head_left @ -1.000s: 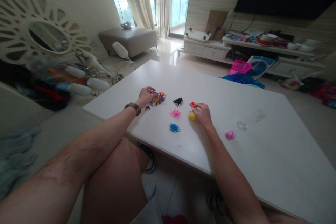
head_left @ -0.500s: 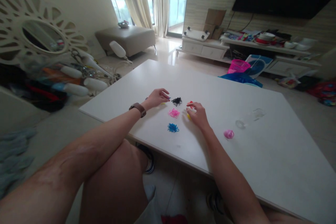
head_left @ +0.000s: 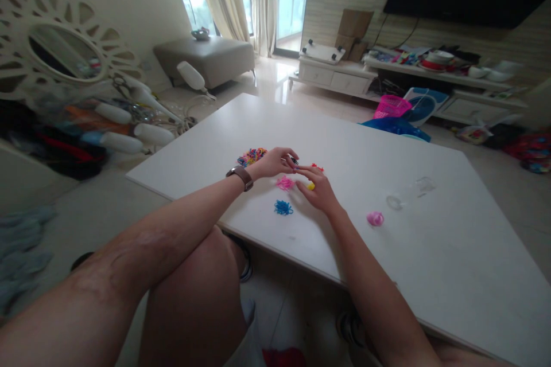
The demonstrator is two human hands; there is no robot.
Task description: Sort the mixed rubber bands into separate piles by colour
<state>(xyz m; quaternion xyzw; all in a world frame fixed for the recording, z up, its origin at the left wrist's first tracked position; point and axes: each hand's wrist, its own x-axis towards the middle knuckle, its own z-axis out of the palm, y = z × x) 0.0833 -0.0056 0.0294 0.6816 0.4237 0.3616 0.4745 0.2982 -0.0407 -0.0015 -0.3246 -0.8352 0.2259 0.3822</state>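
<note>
My left hand [head_left: 275, 162], with a watch on its wrist, is over the table beside the mixed multicoloured pile of small rubber bands [head_left: 251, 156]. Its thumb and fingers pinch a tiny bluish-purple band, blurred at the fingertips. My right hand [head_left: 322, 192] has its fingers stretched out, the index fingertip meeting the left fingertips. Black bands [head_left: 294, 161] are mostly hidden behind the left fingers. Below the hands lie a pink pile [head_left: 284, 183] and a blue pile [head_left: 283, 207]. Red bands [head_left: 317, 167] and yellow bands [head_left: 310, 186] show around the right hand, partly covered.
On the white table [head_left: 413, 264], to the right, are a pink rounded object [head_left: 375, 218], a clear ring [head_left: 394, 202] and a clear container [head_left: 424, 185]. White lamp shades [head_left: 123, 142] stand past the table's left edge. A pink basket [head_left: 391, 106] is beyond the far side.
My left hand has moved right, from beside the black pile to in front of it, uncovering the mixed pile. My right index finger has stretched left to meet it.
</note>
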